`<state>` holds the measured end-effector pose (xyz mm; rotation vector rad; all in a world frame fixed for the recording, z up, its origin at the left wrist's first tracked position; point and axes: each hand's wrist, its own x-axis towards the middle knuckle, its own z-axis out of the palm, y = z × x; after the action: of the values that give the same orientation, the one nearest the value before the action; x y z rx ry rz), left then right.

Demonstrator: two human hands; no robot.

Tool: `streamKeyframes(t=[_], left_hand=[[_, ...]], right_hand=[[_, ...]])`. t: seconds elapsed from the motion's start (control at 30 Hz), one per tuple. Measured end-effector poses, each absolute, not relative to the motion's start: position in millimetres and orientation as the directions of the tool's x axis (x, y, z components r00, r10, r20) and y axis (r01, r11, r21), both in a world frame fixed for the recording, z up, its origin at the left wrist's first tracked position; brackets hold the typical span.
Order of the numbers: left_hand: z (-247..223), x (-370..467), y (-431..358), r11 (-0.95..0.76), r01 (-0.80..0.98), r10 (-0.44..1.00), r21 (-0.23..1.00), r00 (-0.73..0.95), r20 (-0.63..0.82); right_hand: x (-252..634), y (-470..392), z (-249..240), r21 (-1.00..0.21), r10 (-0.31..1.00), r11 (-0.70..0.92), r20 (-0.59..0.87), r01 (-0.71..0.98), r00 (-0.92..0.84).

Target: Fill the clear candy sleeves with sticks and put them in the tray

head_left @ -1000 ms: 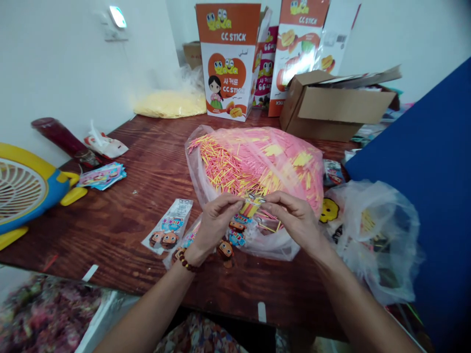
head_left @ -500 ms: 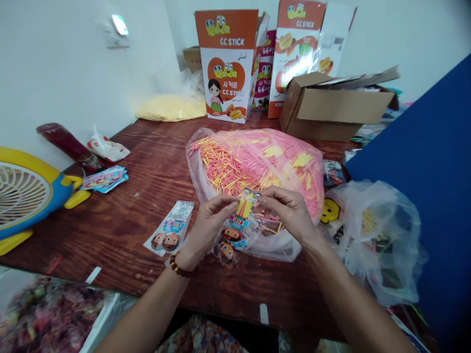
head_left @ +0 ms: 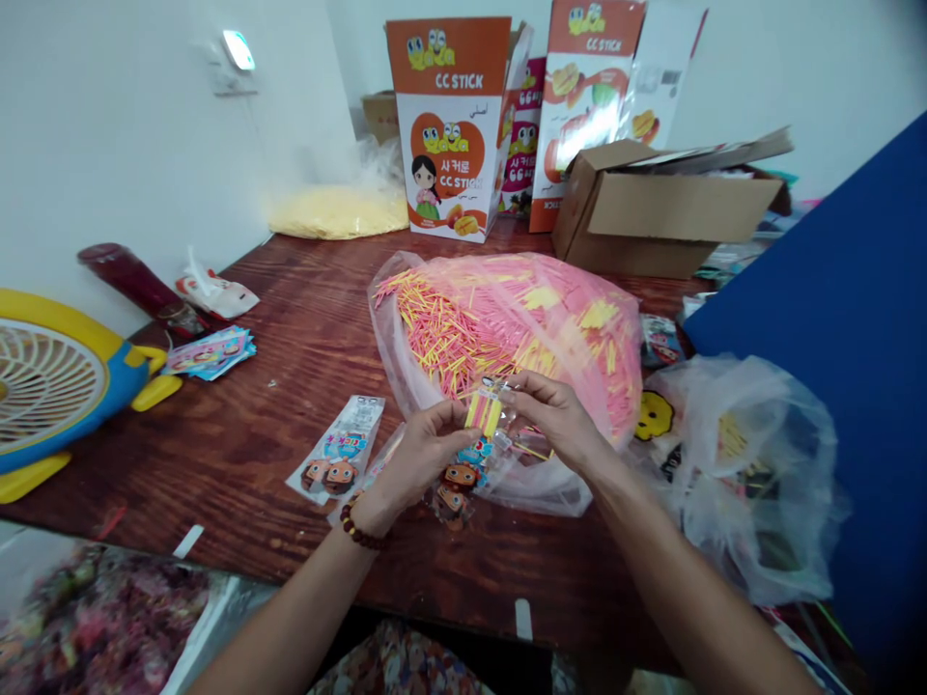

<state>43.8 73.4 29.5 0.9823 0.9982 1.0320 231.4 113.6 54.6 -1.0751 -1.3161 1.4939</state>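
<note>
Two hands on one small packet [head_left: 484, 425], held upright just in front of the big bag of sticks [head_left: 507, 328]. My left hand [head_left: 416, 458] pinches the packet's lower part between thumb and fingers; my right hand [head_left: 554, 415] pinches its top edge, fingertips closed on the plastic. Yellow and pink sticks show inside the clear upper half, so I judge this one loaded; I can't tell if the top is sealed or still open.

Done so far, as far as I can see: one flat printed packet [head_left: 340, 454] lies on the table [head_left: 290, 319] left of the big bag, near my left wrist. It looks flat, so probably not filled, but I can't say for sure. Another packet or two sits under my left hand, mostly hidden.

Left: plenty. Big bag is heaped with loose pink and yellow sticks, barely dented. Small stack of printed packets [head_left: 210, 349] sits further left of the big bag, near the yellow fan [head_left: 50, 386]. Behind the big bag stand the printed cartons [head_left: 449, 125] and a brown box [head_left: 666, 208]. Clear bag [head_left: 753, 463] to the right of it holds mixed stuff, contents unclear.

Estimate: early in the run.
</note>
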Motion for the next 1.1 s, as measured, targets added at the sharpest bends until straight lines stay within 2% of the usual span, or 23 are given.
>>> streamKeyframes(t=[0.1, 0.27, 0.43, 0.6, 0.73, 0.83, 0.97, 1.1], left_hand=[[28.7, 44.1, 71.8, 0.172, -0.226, 0.975, 0.959, 0.179, -0.133], [29.8, 42.6, 69.4, 0.252, -0.252, 0.94, 0.934, 0.293, -0.175], [29.2, 42.7, 68.5, 0.267, -0.246, 0.943, 0.932, 0.266, -0.2], [28.5, 41.4, 67.5, 0.292, -0.214, 0.937, 0.932, 0.26, -0.234], [27.6, 39.8, 66.5, 0.311, -0.177, 0.926, 0.934, 0.28, -0.255], [26.3, 39.8, 66.2, 0.319, -0.178, 0.921, 0.931, 0.29, -0.26], [27.6, 41.2, 66.4, 0.282, -0.151, 0.931, 0.947, 0.282, -0.232], [29.2, 41.3, 65.9, 0.307, -0.123, 0.916, 0.944, 0.306, -0.258]], right_hand=[[227.8, 113.3, 53.5, -0.997, 0.963, -0.067, -0.054, -0.041, -0.264], [225.1, 113.2, 51.1, -1.0, 0.965, -0.001, -0.001, 0.001, -0.263], [225.7, 114.0, 58.2, -0.999, 0.953, 0.041, 0.029, 0.034, -0.302], [231.7, 120.7, 60.6, -0.981, 0.914, 0.118, 0.047, 0.153, -0.404], [236.9, 124.5, 59.5, -0.94, 0.91, 0.217, 0.096, 0.265, -0.403], [237.8, 124.0, 60.3, -0.941, 0.901, 0.21, 0.081, 0.264, -0.426], [236.6, 125.1, 57.5, -0.956, 0.924, 0.195, 0.103, 0.219, -0.369], [234.7, 121.6, 58.0, -0.932, 0.911, 0.267, 0.16, 0.246, -0.381]])
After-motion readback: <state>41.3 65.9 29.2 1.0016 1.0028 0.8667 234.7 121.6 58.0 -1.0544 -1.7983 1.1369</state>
